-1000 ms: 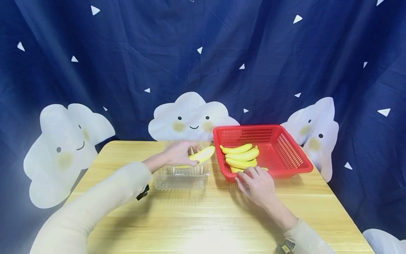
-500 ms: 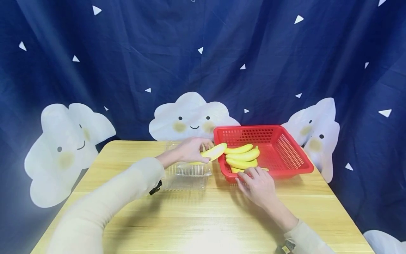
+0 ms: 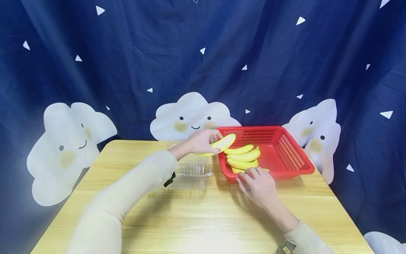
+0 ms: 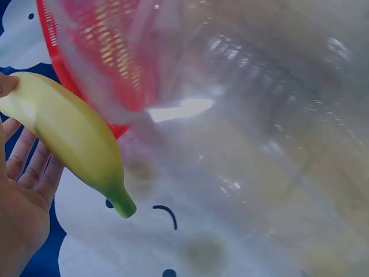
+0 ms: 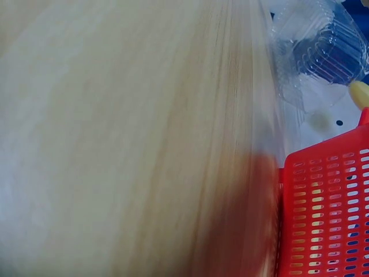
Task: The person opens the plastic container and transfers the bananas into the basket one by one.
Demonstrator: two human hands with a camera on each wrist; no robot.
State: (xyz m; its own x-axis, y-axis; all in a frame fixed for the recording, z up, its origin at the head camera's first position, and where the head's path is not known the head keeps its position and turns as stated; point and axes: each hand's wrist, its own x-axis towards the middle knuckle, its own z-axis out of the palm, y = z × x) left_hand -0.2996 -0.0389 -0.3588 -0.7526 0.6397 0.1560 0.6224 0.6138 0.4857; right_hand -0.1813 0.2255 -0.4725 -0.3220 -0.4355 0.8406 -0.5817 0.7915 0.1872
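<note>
My left hand [image 3: 204,141] pinches a yellow banana [image 3: 224,142] between thumb and fingers, held up beside the left rim of a red basket [image 3: 290,151]. In the left wrist view the banana [image 4: 75,133] shows its green stem end pointing down and away from the palm. Several more bananas [image 3: 243,155] lie side by side in the left part of the basket. My right hand [image 3: 258,185] rests at the basket's near rim, its fingers bent over the edge; whether they grip it is unclear. In the right wrist view the hand itself is out of sight.
A clear plastic box [image 3: 190,176] stands on the wooden table [image 3: 196,218], left of the basket and below my left forearm. The clear plastic [image 4: 265,133] fills much of the left wrist view. A blue curtain [image 3: 177,53] with clouds hangs behind the table.
My left hand has carried the banana up and to the right, from above the clear box to the basket's left rim. The right hand stays at the near rim.
</note>
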